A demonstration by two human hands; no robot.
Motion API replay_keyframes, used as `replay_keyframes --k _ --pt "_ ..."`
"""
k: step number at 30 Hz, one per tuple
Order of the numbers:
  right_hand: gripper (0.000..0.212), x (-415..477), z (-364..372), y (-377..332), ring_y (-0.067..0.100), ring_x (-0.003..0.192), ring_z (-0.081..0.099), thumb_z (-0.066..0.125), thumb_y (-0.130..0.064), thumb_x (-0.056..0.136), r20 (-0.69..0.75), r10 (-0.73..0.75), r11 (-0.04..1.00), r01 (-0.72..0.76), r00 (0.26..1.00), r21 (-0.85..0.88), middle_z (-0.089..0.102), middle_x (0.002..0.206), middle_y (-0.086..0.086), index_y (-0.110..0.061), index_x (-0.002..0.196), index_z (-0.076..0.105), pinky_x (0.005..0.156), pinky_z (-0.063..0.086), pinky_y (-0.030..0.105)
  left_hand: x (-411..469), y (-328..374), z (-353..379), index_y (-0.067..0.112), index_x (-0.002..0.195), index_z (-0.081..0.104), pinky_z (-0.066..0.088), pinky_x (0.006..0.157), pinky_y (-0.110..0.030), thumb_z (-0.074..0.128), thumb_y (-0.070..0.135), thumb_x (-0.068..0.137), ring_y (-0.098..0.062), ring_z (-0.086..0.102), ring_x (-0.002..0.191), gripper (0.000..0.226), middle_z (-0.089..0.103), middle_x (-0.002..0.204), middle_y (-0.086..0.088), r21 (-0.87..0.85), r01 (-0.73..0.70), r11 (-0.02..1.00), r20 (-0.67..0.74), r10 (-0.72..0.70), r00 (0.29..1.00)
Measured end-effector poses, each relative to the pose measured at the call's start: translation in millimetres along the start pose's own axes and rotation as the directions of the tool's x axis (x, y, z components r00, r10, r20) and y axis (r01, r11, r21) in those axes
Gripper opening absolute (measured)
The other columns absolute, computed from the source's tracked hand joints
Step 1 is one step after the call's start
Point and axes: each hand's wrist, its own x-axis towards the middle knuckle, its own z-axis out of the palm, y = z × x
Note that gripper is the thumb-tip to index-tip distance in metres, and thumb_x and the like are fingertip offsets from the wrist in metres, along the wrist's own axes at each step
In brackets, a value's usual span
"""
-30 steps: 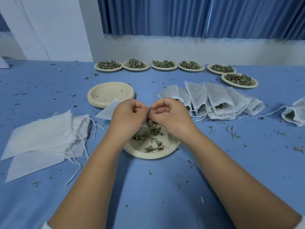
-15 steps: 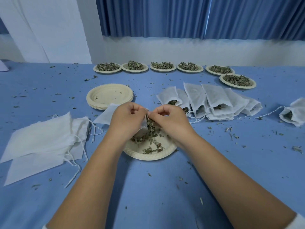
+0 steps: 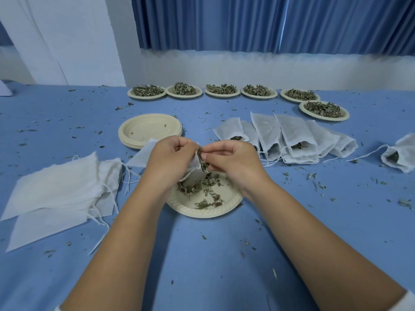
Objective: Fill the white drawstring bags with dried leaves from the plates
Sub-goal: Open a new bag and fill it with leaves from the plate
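A blue cloth covers the table (image 3: 202,265), littered with leaf crumbs, with a blue curtain (image 3: 247,23) behind; along the far edge stand 6 full plates (image 3: 146,98), nearer a stack of empty plates (image 3: 150,131), a row of filled bags (image 3: 292,133) to the right and flat empty bags (image 3: 58,182) to the left. Over the near plate (image 3: 202,213) the left hand (image 3: 170,160) grips the mouth of a white bag (image 3: 193,178); the right hand (image 3: 231,160) pinches a tuft of dried leaves (image 3: 202,160) at that mouth. Against 1 second ago, the hands have drawn slightly apart; the bag, then hidden behind the knuckles, now shows between them, its lower end hanging down onto the near plate; the tuft sits in plain sight at the opening. I judge this a pinch going in, the bag only partly filled; a thin scatter remains on the near plate, so it looks nearly spent, while the 6 full plates wait untouched.
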Motion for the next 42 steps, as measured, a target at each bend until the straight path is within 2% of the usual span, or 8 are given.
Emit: replay_keyframes --k 6,9,12,17,29,34,39,42 --pt "0.02 3.6 0.3 2.1 0.005 0.067 0.062 0.081 -0.008 0.077 -0.071 -0.011 0.998 0.007 0.997 -0.055 0.068 0.087 0.0 -0.022 0.084 0.069 0.062 0.053 0.02 -3.5 5.9 -1.7 0.018 0.078 0.064 0.03 0.043 -0.016 0.059 0.017 0.092 0.0 0.036 0.035 0.015 0.044 0.039 0.017 -0.03 -0.003 1.0 0.05 0.004 0.999" --pt "0.027 7.1 -4.9 3.5 0.005 0.087 0.063 0.083 -0.025 0.076 -0.067 0.047 0.981 -0.059 0.997 -0.183 0.063 0.106 -0.006 -0.028 0.099 0.068 0.07 0.054 0.024 -3.8 7.7 -3.1 0.017 0.077 0.064 0.029 0.041 -0.016 0.058 0.015 0.092 -0.001 0.036 0.035 0.016 0.045 0.04 0.016 -0.049 0.004 0.999 0.063 -0.001 0.998" --pt "0.034 9.1 -7.4 3.0 0.012 0.099 0.07 0.075 -0.022 0.085 0.128 0.17 0.985 -0.17 0.977 -0.007 0.069 0.116 0.005 -0.015 0.118 0.067 0.081 0.058 0.026 -3.7 8.7 -5.1 0.015 0.077 0.062 0.027 0.038 -0.014 0.057 0.013 0.094 -0.002 0.03 0.034 0.018 0.041 0.04 0.015 -0.137 0.027 0.99 0.104 -0.013 0.995" --pt "0.009 7.6 -6.3 0.9 0.016 0.091 0.073 0.069 -0.012 0.09 0.254 0.159 0.959 -0.21 0.954 0.188 0.076 0.095 0.006 -0.012 0.089 0.078 0.072 0.058 0.021 -2.8 10.4 -8.6 0.021 0.067 0.067 0.023 0.036 -0.015 0.058 0.013 0.092 -0.006 0.024 0.037 0.027 0.037 0.046 0.008 -0.235 0.053 0.97 0.141 -0.02 0.99" --pt "0.015 3.5 5.2 3.0 0.015 0.054 0.063 0.07 0.004 0.083 -0.008 0.075 0.997 -0.075 0.997 -0.032 0.068 0.064 0.008 -0.007 0.073 0.068 0.056 0.055 0.022 -6.5 3.3 3.0 0.018 0.079 0.067 0.045 0.052 -0.018 0.061 0.014 0.089 -0.007 0.053 0.052 0.012 0.061 0.056 0.007 0.105 -0.171 0.98 0.159 0.153 0.975" --pt "0.013 4.8 6.8 4.9 0.014 0.062 0.061 0.071 0.0 0.081 -0.104 0.022 0.972 -0.046 0.994 -0.229 0.07 0.073 0.01 -0.012 0.075 0.07 0.061 0.05 0.026 -8.1 1.7 4.9 0.015 0.086 0.069 0.039 0.048 -0.013 0.06 0.018 0.092 0.0 0.048 0.048 0.011 0.071 0.077 -0.005 0.193 -0.209 0.959 0.199 0.171 0.965" --pt "0.03 10.1 9.2 8.3 -0.001 0.044 0.048 0.066 0.001 0.081 -0.156 -0.062 0.909 -0.009 0.986 -0.416 0.056 0.057 -0.008 -0.024 0.065 0.059 0.043 0.035 0.008 -11.8 4.1 5.9 0.013 0.084 0.067 0.035 0.044 -0.012 0.057 0.016 0.094 0.001 0.043 0.043 0.015 0.061 0.058 0.01 0.229 -0.186 0.955 0.28 0.119 0.953" --pt "0.035 12.5 8.8 9.7 0.004 0.051 0.041 0.058 0.006 0.079 -0.148 -0.121 0.85 0.026 0.981 -0.527 0.048 0.059 -0.009 -0.024 0.062 0.052 0.045 0.033 0.011 -12.9 5.3 7.3 0.006 0.088 0.067 0.033 0.043 -0.015 0.055 0.018 0.095 -0.003 0.038 0.042 0.017 0.06 0.066 -0.007 0.244 -0.174 0.954 0.328 0.087 0.941"
